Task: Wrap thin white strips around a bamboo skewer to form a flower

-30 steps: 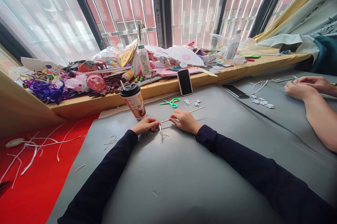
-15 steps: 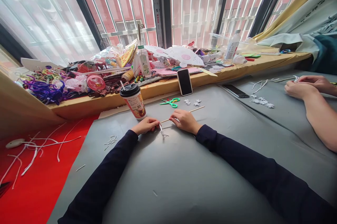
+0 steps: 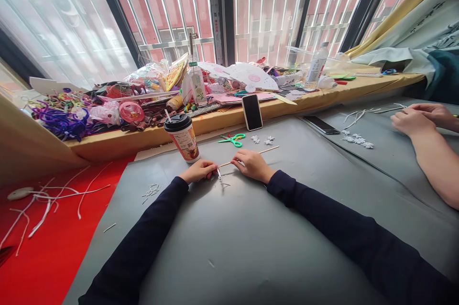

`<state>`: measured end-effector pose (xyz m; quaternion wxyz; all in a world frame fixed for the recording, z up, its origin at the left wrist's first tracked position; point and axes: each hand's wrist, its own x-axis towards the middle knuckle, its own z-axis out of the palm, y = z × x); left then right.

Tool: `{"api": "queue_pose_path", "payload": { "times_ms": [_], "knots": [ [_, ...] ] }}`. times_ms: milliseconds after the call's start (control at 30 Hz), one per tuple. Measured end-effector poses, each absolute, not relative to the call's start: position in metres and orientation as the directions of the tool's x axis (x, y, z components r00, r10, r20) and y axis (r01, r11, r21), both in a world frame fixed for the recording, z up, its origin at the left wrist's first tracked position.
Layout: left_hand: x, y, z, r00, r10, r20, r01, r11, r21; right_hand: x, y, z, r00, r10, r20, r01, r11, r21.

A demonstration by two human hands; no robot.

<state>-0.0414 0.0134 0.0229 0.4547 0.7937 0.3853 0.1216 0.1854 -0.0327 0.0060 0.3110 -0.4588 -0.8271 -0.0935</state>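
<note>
My right hand (image 3: 253, 165) is closed around a thin wooden stick (image 3: 268, 150), which slants across above the grey table and sticks out past the knuckles. At the stick's left end, my left hand (image 3: 199, 171) pinches a white cord (image 3: 220, 174). The cord's short loose end hangs below the fingertips, and how it meets the stick is hidden by them. Behind my hands lie green scissors (image 3: 234, 140) and small white flower-shaped pieces (image 3: 268, 140). A paper cup (image 3: 185, 144) with a black lid stands just behind my left hand.
A phone (image 3: 252, 113) leans against the cluttered sill (image 3: 287, 103). Cord snippets (image 3: 152, 190) lie on the grey table (image 3: 229, 247), and longer white cords (image 3: 48, 204) on the red surface at left. At right, a co-worker's hands (image 3: 418, 118) work near another phone (image 3: 322, 125) and white flowers (image 3: 358, 140).
My hands, the stick and the cord look nearly the same. The co-worker's hands have shifted slightly to the right.
</note>
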Motion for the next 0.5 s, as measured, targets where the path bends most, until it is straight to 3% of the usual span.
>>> {"api": "queue_pose_path", "payload": {
  "times_ms": [500],
  "knots": [
    [-0.0391,0.0138,0.0194,0.670,0.732,-0.125,0.492,-0.312,0.813,0.1845,-0.0324,0.0057,-0.395,0.698,0.598,0.820,0.561,-0.113]
  ]
}}
